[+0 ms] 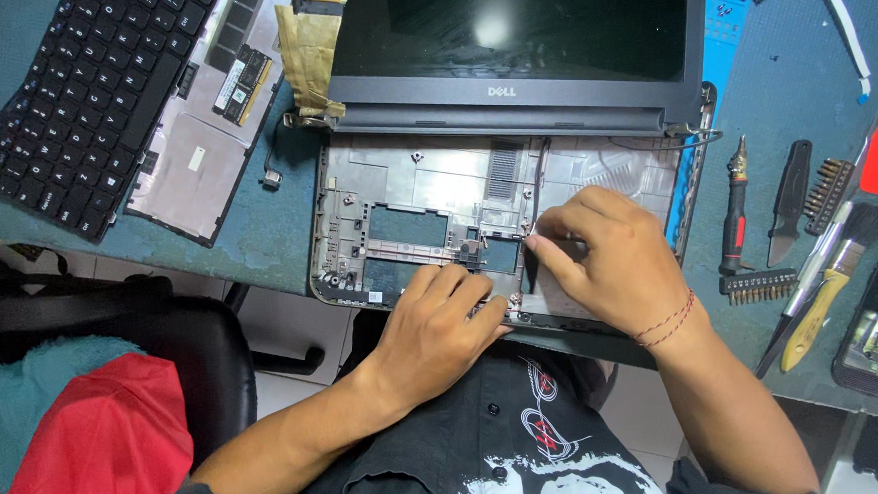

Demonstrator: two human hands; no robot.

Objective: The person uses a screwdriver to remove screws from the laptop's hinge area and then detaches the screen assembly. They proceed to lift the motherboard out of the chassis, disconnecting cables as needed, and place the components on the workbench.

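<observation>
Nearest, the left hand (pixel 433 327) lies knuckles-up on the near edge of the stripped laptop base (pixel 397 204), fingers curled down against the frame; whether they pinch anything cannot be told. Just right of it, the right hand (pixel 610 258) rests on the same shell, thumb and forefinger closed on a thin dark cable (pixel 534 187) that runs away from the fingertips toward the hinge. The base sits at the near edge of the green table (pixel 257 221), its long axis left to right, its open cavity facing up and showing bare metal plates and recesses. Beyond it the dark screen (pixel 507 23) lies tilted back, still hinged. Far left rests the detached keyboard (pixel 81 95); to the right lie a screwdriver (pixel 735 211), a bit rack (pixel 758 285) and a yellow-handled brush (pixel 827 292).
</observation>
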